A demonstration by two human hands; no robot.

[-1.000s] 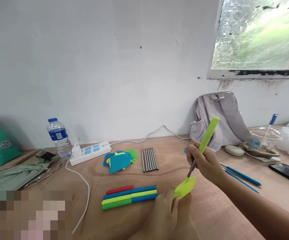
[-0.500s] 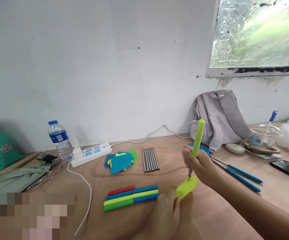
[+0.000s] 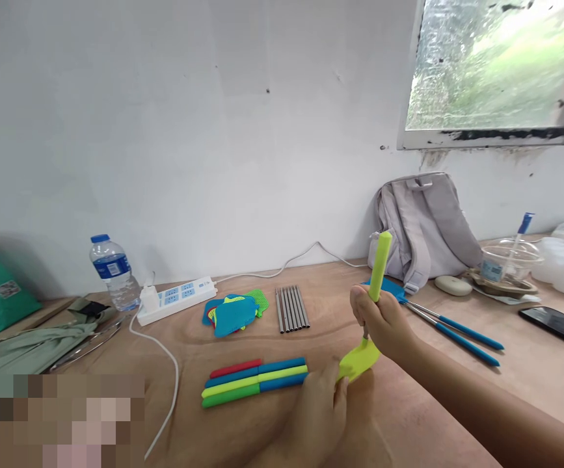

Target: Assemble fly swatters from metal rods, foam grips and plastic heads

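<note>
My left hand pinches the yellow-green swatter head near its lower left edge, just over the table. My right hand is wrapped round the upright metal rod, whose yellow-green handle points up. The rod's lower end meets the neck of the swatter head; how deep it sits there I cannot tell. Left of my hands lie handle grips in red, blue, yellow-green and green. Behind them are several metal rods in a row and a pile of coloured swatter heads.
Two blue-handled fly swatters lie to the right, by a grey backpack. A phone and plastic cup are farther right. At the left are a power strip, its white cable and a water bottle.
The swatter head's neck has tilted up toward the rod, and my right hand has shifted slightly left. My left hand keeps its pinch. The whole view has shifted slightly.
</note>
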